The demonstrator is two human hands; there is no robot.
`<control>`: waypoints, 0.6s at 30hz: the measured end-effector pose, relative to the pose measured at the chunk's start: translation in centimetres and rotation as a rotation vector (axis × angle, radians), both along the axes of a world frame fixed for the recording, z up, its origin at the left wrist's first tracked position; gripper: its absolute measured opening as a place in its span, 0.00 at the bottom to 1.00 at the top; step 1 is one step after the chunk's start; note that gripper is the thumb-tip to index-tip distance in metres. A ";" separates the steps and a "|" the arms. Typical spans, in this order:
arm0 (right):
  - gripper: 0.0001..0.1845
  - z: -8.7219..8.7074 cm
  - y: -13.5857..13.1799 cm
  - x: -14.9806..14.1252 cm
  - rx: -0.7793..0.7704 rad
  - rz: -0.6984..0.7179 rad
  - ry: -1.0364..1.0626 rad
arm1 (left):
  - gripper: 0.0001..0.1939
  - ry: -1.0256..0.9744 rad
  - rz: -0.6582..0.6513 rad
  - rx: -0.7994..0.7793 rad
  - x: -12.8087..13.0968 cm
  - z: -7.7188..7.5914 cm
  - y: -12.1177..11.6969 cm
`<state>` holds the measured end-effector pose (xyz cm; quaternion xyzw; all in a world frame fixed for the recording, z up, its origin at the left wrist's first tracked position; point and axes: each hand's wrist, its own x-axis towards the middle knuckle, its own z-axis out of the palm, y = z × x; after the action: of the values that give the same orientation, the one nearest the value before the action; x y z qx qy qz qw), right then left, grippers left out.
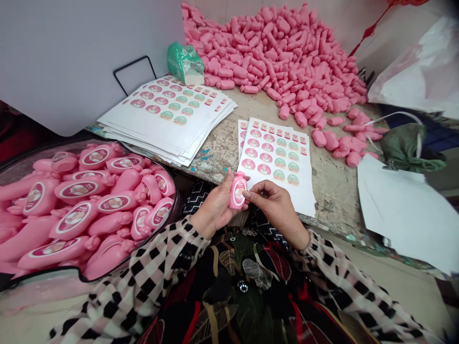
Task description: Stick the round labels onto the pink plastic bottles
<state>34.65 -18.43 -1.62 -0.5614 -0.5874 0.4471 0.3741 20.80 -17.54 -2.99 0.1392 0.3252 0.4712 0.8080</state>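
My left hand (pixel 214 209) is wrapped round a small pink bottle (pixel 237 191), held upright over my lap at the table's front edge. My right hand (pixel 273 204) is beside it, its fingertips pinched against the oval sticker on the bottle's front. Just behind the hands lies a sticker sheet (pixel 276 157) with rows of pink and green round labels.
A bin (pixel 21 165) at the left holds several labelled pink bottles (pixel 89 200). A stack of sticker sheets (pixel 168 112) lies behind it. A big heap of bare pink bottles (pixel 287 57) fills the back of the table. White paper (pixel 405 210) lies at the right.
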 end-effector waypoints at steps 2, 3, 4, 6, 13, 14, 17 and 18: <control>0.13 0.0 0.0 0.0 -0.008 -0.001 0.003 | 0.23 0.007 -0.010 0.006 0.0 0.0 0.0; 0.13 0.0 0.0 0.0 -0.014 -0.001 0.006 | 0.24 0.013 -0.014 0.004 0.0 0.0 0.0; 0.13 0.0 -0.1 -0.1 -0.022 -0.002 0.009 | 0.24 0.020 -0.017 -0.001 0.0 0.1 -0.1; 0.13 0.0 -0.2 -0.1 -0.030 -0.009 0.008 | 0.25 0.032 -0.028 -0.013 0.1 0.3 -0.1; 0.11 -0.3 -0.3 0.2 -0.057 0.017 0.063 | 0.24 0.040 -0.083 0.047 0.0 0.4 -0.4; 0.11 -0.3 -0.4 0.4 -0.056 0.026 0.049 | 0.21 0.052 -0.095 0.070 -0.1 0.4 -0.5; 0.10 -0.3 -0.5 1.0 -0.006 0.036 -0.138 | 0.21 0.126 -0.149 0.108 -0.2 0.3 -0.7; 0.10 -0.2 -0.6 1.2 0.022 0.048 -0.234 | 0.22 0.158 -0.185 0.112 -0.3 0.3 -0.7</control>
<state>35.89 -19.08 -1.85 -0.5914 -0.6451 0.3810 0.2982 20.55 -18.27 -2.69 0.2502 0.3469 0.3998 0.8107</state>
